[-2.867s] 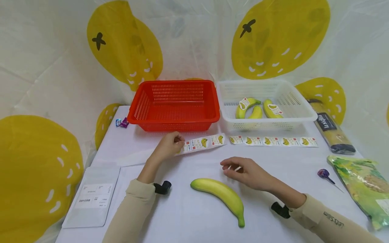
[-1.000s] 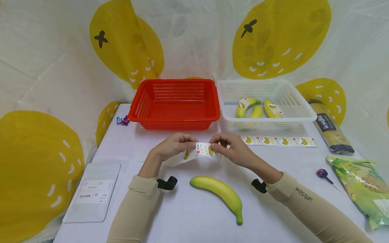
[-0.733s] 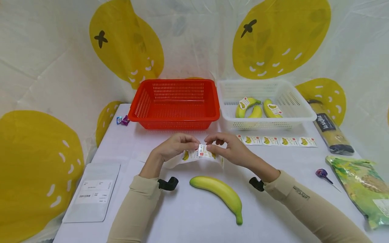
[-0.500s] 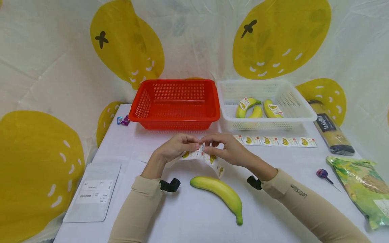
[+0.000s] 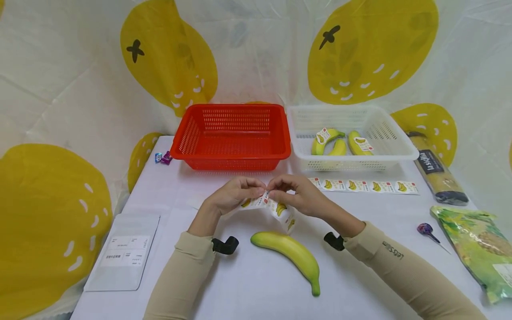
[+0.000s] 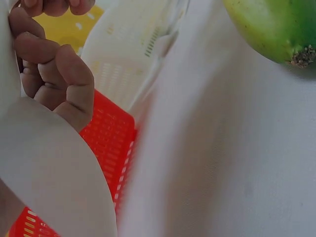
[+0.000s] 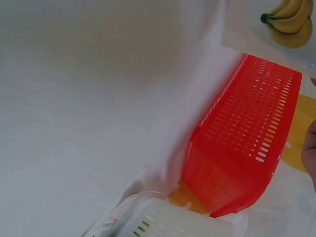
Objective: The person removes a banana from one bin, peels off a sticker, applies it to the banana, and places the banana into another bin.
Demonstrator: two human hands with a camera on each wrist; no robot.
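From my seat I see both hands meeting over the middle of the table (image 5: 248, 284), just nearer me than the two baskets. The left hand (image 5: 234, 196) has its fingers curled and pinches one end of a strip of banana stickers (image 5: 276, 209); the left wrist view shows those fingers (image 6: 54, 79) bent in tight against the white backing paper. The right hand (image 5: 298, 195) pinches the same strip at the top, thumb and fingertips touching the left hand's, and the rest of the strip hangs down from there toward the table. Directly below the strip, toward the near edge, a green-yellow banana (image 5: 290, 253) lies on its side, untouched by either hand. A second strip of stickers (image 5: 364, 186) lies flat in front of the white basket (image 5: 400, 146), which sits at the far edge, right of centre, with three bananas (image 5: 340, 143) inside, at least two of them wearing stickers. The red basket (image 5: 232, 153) stands just beside it at the far edge. Toward the near left corner lies a clear pouch (image 5: 122, 253) with labels; two small wrapped sweets (image 5: 162, 158) sit by the red basket's left end. Along the right edge I see a dark roll (image 5: 436, 171), a lollipop (image 5: 426, 230) and a green snack bag (image 5: 476, 244).
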